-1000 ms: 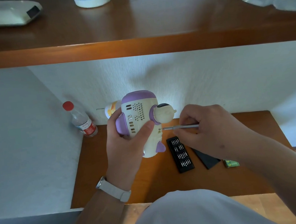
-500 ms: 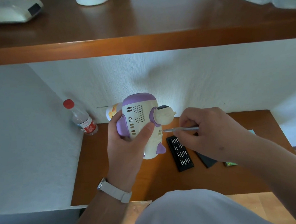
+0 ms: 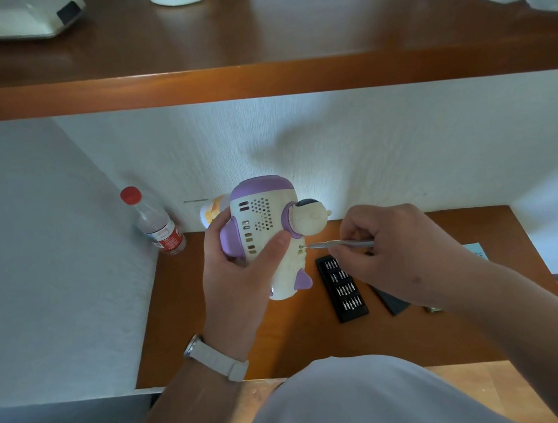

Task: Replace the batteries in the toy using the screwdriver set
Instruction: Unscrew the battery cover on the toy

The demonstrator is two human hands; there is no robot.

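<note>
Toy (image 3: 261,213), likely light slippery plastic, is being gripped round its body by the left hand (image 3: 240,284) just left of the bit case (image 3: 346,293), the right hand (image 3: 399,253) pinching the screwdriver (image 3: 343,244)

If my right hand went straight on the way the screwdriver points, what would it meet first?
Likely the toy: the screwdriver tip in the right hand seems to touch its side.
</note>
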